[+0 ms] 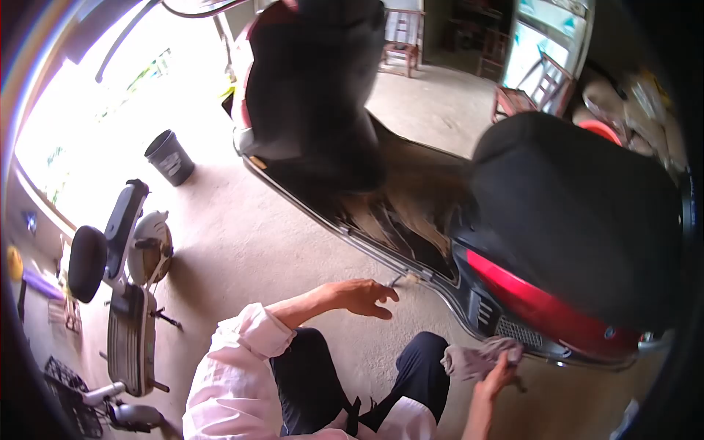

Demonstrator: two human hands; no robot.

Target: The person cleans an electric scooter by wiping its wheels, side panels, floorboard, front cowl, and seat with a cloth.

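Observation:
A red and black scooter (554, 293) stands across the view, with a black cover over its seat (579, 205) and a dark footboard (418, 198). My left hand (365, 297) hovers just off the lower edge of the footboard, fingers curved with the thumb apart, and holds nothing. Close to its fingertips a small metal piece sticks out under the scooter. My right hand (499, 375) grips a crumpled greyish-mauve rag (477, 359) beside the scooter's lower rear side panel; whether the rag touches the panel I cannot tell.
A small electric scooter (132, 337) stands at the left, with a black bucket (170, 158) beyond it on the concrete floor. Wooden chairs (539, 92) are at the back right, near piled sacks (623, 110). My knees (312, 374) are bent below my hands.

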